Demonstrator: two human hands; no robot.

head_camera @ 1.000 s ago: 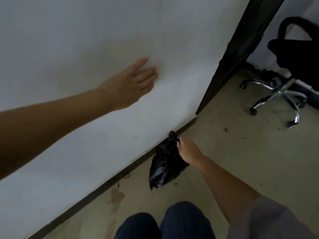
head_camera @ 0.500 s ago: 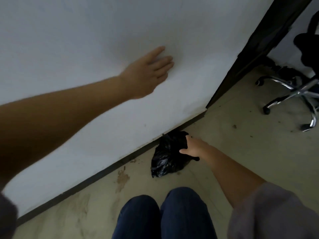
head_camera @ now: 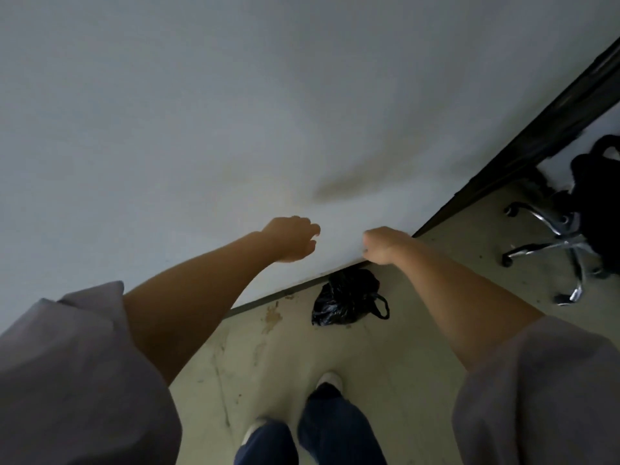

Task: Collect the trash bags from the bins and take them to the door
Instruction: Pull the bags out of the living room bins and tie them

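Trash bag [head_camera: 347,298]: black, tied, lying on the floor [head_camera: 419,330] at the foot of the wall [head_camera: 235,112]. Step, by judgement: one bag set down; next, fetch another. Left hand [head_camera: 291,239]: grip loosely curled, empty. Right hand [head_camera: 382,245]: grip curled shut, apparently holding nothing, above the bag.

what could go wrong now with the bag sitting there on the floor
1. The black trash bag lies by the wall's baseboard just ahead of the person's shoes; a step forward could catch its loose handle loop.
2. Neither the left hand nor the right hand holds it, so it could be left behind if this is not the door.
3. The office chair base sits close by on the right, a trip hazard.
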